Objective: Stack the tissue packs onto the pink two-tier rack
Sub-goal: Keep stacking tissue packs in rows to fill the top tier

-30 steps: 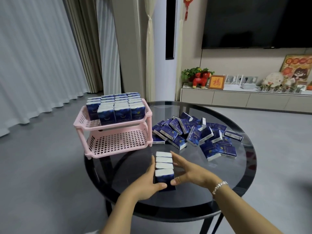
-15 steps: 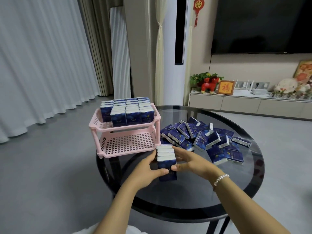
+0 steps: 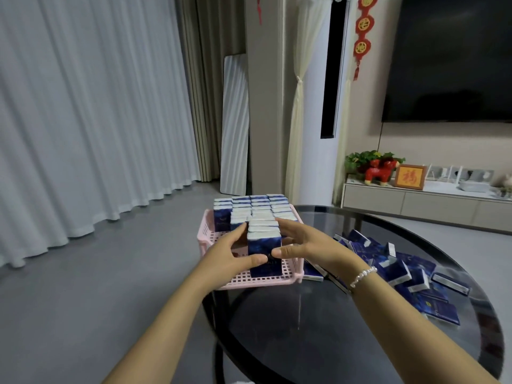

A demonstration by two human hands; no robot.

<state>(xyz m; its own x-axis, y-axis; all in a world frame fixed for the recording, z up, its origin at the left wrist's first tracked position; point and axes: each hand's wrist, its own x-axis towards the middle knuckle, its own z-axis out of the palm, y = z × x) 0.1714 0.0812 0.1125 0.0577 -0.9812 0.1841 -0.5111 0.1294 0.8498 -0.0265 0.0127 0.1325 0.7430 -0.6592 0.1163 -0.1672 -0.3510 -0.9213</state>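
A: The room was a living room: white curtains, grey floor, and a round dark glass surface (image 3: pixel 318 328) carrying the pink two-tier rack (image 3: pixel 206 231). Where was the thing being moved?

B: A row of tissue packs (image 3: pixel 264 245), standing on end and pressed together, was held in front of the rack, at about the height of its top tier. The left hand (image 3: pixel 230 252) clamped the row's left side and the right hand (image 3: pixel 302 242) its right, with fingers curled round the sides and both thumbs across the nearest dark blue face.

A: And the rack itself?

B: Its top tier already carried rows of packs (image 3: pixel 255 207) behind the held ones. The lower tier showed bare pink grid in front. To the right of the rack, loose packs (image 3: pixel 401 273) lay heaped on the surface.

A: How would that row handle?

B: Light and soft, I'd judge, with slick film wrapping. Nothing bound the packs together but the squeeze from the sides, so the middle ones could drop out if the pressure eased. Holding low on the end packs and pushing inward looked the safest hold.

A: Any writing?

B: The packs carried a faint mark, too blurred to read. A framed gold character (image 3: pixel 410 177) stood far behind the rack on the cabinet.
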